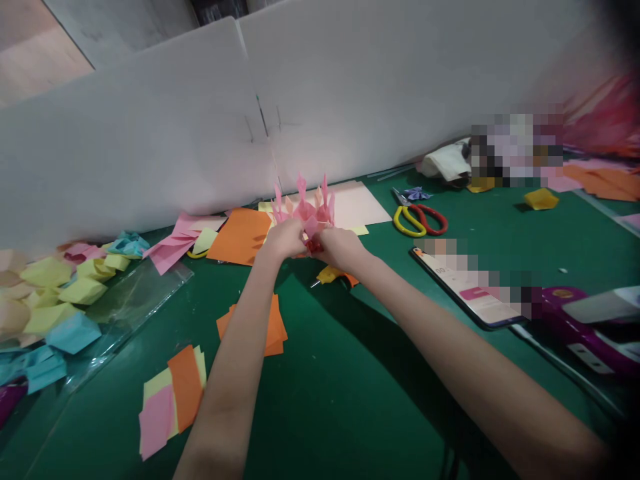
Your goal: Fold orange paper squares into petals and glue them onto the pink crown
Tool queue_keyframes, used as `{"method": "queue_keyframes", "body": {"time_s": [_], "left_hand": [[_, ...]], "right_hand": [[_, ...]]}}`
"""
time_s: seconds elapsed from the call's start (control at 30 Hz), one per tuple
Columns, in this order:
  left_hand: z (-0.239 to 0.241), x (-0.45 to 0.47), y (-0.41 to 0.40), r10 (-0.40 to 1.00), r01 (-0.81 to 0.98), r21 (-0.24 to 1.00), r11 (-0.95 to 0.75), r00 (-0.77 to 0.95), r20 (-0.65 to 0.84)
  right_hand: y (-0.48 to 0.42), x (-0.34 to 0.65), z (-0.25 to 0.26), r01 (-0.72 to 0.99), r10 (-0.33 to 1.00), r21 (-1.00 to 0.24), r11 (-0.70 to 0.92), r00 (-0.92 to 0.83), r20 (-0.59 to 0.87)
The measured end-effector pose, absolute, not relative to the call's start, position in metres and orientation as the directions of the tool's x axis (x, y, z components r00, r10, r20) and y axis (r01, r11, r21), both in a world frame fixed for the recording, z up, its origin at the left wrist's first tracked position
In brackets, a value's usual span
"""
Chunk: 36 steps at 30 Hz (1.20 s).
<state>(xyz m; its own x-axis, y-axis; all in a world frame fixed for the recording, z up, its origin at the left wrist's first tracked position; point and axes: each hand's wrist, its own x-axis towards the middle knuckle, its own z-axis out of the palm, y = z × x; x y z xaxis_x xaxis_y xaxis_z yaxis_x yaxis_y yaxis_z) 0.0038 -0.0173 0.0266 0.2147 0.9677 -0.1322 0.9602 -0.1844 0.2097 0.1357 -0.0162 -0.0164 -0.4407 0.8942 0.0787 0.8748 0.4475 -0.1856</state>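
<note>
Both my arms reach out over a green table [350, 400]. My left hand [283, 239] and my right hand [340, 247] meet at the far middle, fingers closed around a pink folded paper piece [306, 207] with several upright points. A small red bit shows between the two hands at its base. Under the hands lie orange paper sheets [240, 235] and a pale pink sheet [357, 203].
Folded paper pieces [47, 300] in yellow, blue and peach pile up at the left on a clear plastic bag [135, 300]. Loose coloured squares [173, 393] lie near me. Scissors [417, 220], a phone [470, 293] and a purple tool [585, 327] sit at the right. White boards [350, 87] wall the back.
</note>
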Motion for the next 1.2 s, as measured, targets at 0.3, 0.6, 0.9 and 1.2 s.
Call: {"method": "queue_keyframes", "body": {"time_s": [0.3, 0.6, 0.9, 1.2], "left_hand": [[0.0252, 0.0039, -0.0177, 0.965, 0.959, 0.215, -0.185, 0.219, -0.143], [0.0228, 0.0030, -0.0158, 0.964, 0.958, 0.219, -0.184, 0.219, -0.149], [0.0253, 0.0039, -0.0165, 0.964, 0.958, 0.226, -0.175, 0.213, -0.156], [0.0275, 0.0032, -0.0187, 0.961, 0.951, 0.267, -0.156, 0.209, -0.183]], "right_hand": [[-0.0185, 0.1353, -0.0122, 0.878, 0.895, -0.177, 0.445, -0.444, 0.048], [-0.0167, 0.1355, -0.0159, 0.877, 0.892, -0.159, 0.452, -0.449, 0.061], [-0.0171, 0.1357, -0.0134, 0.878, 0.891, -0.150, 0.454, -0.451, 0.056], [-0.0181, 0.1337, -0.0132, 0.868, 0.883, -0.164, 0.468, -0.467, 0.045]]}}
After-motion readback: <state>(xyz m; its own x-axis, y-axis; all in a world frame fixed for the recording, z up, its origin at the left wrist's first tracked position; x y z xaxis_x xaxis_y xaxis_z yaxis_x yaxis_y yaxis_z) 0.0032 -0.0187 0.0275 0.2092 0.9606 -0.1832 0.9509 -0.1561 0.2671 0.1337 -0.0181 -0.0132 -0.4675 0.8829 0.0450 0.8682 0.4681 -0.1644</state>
